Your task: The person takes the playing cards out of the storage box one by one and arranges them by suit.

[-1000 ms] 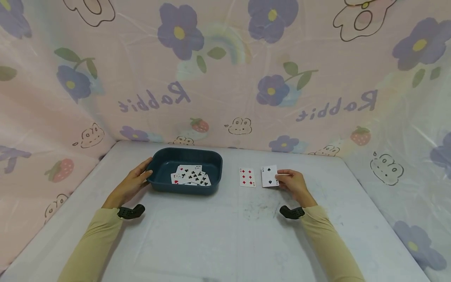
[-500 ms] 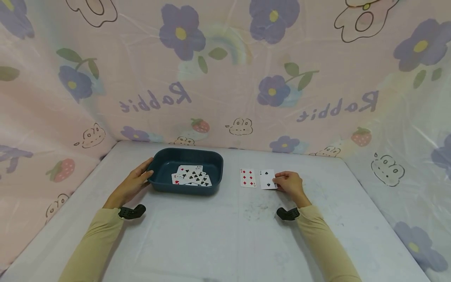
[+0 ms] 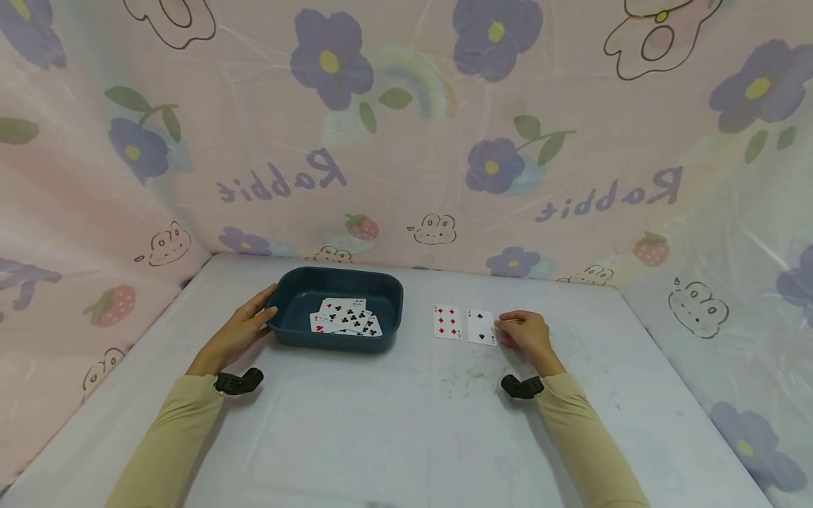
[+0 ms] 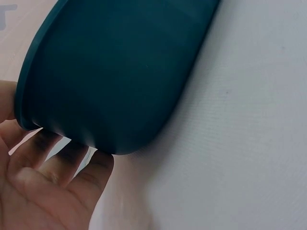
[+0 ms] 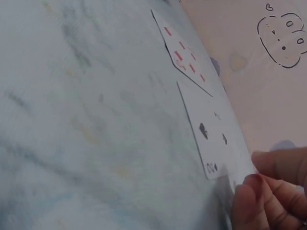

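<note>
Two of spades [image 3: 480, 327] just beside right hand [image 3: 527, 336] — fingers loosely curled, empty — left hand [image 3: 238, 330], well apart, gripping teal tray [image 3: 343, 281]

dark tray [image 4: 105, 67] cut off at twelve o'clock in the left wrist view, left hand [image 4: 50, 179] cropped at seven, right hand [image 5: 278, 194] at four in the right wrist view, piled cards [image 3: 346, 317] partly hidden under one another, some values too small to read

Free gap btwn tray [image 3: 336, 341] & 6D card [image 3: 447, 322]
</note>
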The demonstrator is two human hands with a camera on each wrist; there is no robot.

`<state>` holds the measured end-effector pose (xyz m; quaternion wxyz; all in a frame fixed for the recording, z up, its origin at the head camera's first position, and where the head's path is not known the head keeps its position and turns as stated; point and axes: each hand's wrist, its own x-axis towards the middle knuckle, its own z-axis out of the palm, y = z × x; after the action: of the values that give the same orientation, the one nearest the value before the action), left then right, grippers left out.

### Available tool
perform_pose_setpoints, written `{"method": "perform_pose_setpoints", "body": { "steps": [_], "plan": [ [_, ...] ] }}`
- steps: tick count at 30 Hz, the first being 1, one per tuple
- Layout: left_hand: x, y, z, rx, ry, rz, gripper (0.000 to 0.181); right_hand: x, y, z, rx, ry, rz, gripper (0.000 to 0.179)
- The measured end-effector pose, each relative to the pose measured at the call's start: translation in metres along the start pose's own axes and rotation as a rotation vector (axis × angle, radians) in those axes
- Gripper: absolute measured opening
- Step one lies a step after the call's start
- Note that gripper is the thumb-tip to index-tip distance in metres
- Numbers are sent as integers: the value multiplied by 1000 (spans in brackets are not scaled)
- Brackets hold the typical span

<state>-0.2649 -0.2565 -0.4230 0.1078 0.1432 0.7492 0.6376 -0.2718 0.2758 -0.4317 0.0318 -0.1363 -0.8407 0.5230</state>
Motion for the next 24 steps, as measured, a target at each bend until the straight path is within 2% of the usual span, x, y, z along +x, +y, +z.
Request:
{"method": "perform_pose_setpoints", "body": {
  "steps": [11,20,24],
  "plan": [
    [0,0,0,5,-2,3,61,0,-1,-6,110,-29,29,33],
    [0,1,1,15,23,-3,62,-6,-14,-6,199,-103,-37,40],
    [1,0,2,-26,48,-8,61,-6,-19,-2,227,-123,-66,42]
  ]
}}
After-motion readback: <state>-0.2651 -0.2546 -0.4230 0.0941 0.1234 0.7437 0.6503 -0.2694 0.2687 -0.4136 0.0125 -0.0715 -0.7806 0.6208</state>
